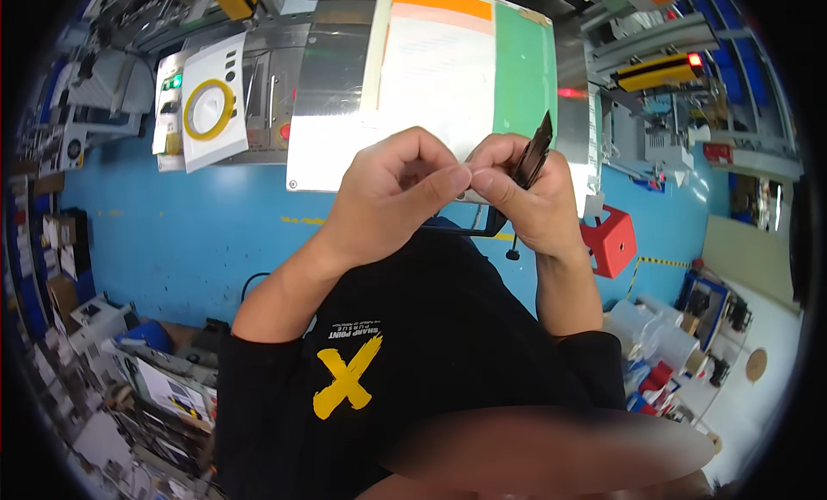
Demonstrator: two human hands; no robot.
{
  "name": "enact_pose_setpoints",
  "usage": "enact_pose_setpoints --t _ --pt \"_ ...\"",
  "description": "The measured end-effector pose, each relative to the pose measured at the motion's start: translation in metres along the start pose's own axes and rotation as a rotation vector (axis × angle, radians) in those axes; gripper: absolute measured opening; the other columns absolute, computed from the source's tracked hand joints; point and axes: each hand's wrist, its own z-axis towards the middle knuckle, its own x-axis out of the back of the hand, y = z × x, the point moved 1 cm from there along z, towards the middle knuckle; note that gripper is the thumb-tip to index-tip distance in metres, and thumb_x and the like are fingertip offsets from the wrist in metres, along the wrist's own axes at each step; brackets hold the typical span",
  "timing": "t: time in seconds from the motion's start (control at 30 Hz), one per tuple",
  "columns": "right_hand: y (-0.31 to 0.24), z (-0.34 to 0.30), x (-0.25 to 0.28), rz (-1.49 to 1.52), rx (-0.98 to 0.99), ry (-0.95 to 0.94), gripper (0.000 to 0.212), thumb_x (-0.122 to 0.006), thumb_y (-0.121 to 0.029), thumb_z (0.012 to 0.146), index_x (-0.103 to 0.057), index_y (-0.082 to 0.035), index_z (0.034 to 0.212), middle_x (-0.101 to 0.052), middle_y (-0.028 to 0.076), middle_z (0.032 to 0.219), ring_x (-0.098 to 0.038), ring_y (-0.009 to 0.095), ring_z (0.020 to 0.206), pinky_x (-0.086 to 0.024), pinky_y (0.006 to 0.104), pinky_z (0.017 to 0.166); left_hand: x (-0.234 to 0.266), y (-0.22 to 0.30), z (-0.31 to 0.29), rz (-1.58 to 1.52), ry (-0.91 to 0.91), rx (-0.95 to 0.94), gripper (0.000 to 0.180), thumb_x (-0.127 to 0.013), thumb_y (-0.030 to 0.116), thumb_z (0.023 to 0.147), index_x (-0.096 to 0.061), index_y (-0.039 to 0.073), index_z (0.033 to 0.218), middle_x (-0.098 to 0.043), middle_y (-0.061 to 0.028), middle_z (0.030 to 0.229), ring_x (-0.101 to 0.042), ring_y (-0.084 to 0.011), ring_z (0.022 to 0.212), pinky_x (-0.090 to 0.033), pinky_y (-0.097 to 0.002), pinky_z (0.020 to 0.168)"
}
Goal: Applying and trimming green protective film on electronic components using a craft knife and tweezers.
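Observation:
My left hand (386, 198) and my right hand (547, 203) meet over the near edge of the white work surface (332, 151). Thumb and forefinger of each are pinched together, tip to tip, on something too small to make out. Tucked in the curled fingers of my right hand is a dark, slim, pointed tool (536, 149), its tip slanting up and away; its exact kind is unclear. Beyond the hands lies a sheet with orange, white and green areas (439, 65). A black bracket (495, 222) with a knob shows below the right hand, partly hidden.
To the left, a roll of yellow tape (189, 121) rests on a white panel (226, 142) by a red button (285, 132). A red stool (612, 240) stands on the blue floor at the right. Yellow-and-black machine parts (659, 73) flank the far right.

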Motion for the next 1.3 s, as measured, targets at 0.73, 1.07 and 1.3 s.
enact_pose_setpoints --t 0.73,1.07,1.3 --pt "0.161 -0.117 0.227 -1.272 0.05 1.273 0.011 -0.067 -0.016 0.088 -0.069 -0.009 0.096 -0.066 0.01 0.087 -0.065 0.028 0.079 -0.051 0.0361 0.067 0.021 -0.009 0.022 1.346 0.452 -0.162 0.035 -0.079 0.028 0.082 -0.057 0.002 0.085 -0.057 -0.0088 0.074 -0.055 -0.0228 0.063 -0.047 -0.0359 0.062" --pt "0.207 -0.119 0.199 -1.292 0.067 0.849 0.047 -0.066 0.004 0.073 -0.068 -0.014 0.117 -0.062 0.008 0.1 -0.065 0.029 0.088 -0.055 0.0368 0.074 -0.009 -0.013 0.022 1.415 0.648 -0.022 0.047 -0.084 0.036 0.074 -0.057 0.003 0.096 -0.059 -0.0077 0.069 -0.06 -0.026 0.061 -0.049 -0.0375 0.06" --pt "0.199 -0.131 0.203 -0.961 0.155 0.856 0.038 -0.066 0.0 0.085 -0.065 -0.005 0.122 -0.062 0.007 0.099 -0.063 0.02 0.082 -0.051 0.0302 0.07 0.011 -0.018 0.017 0.859 0.634 0.071 0.046 -0.08 0.02 0.08 -0.059 -0.004 0.114 -0.059 -0.0002 0.072 -0.057 -0.0088 0.064 -0.046 -0.0253 0.06"
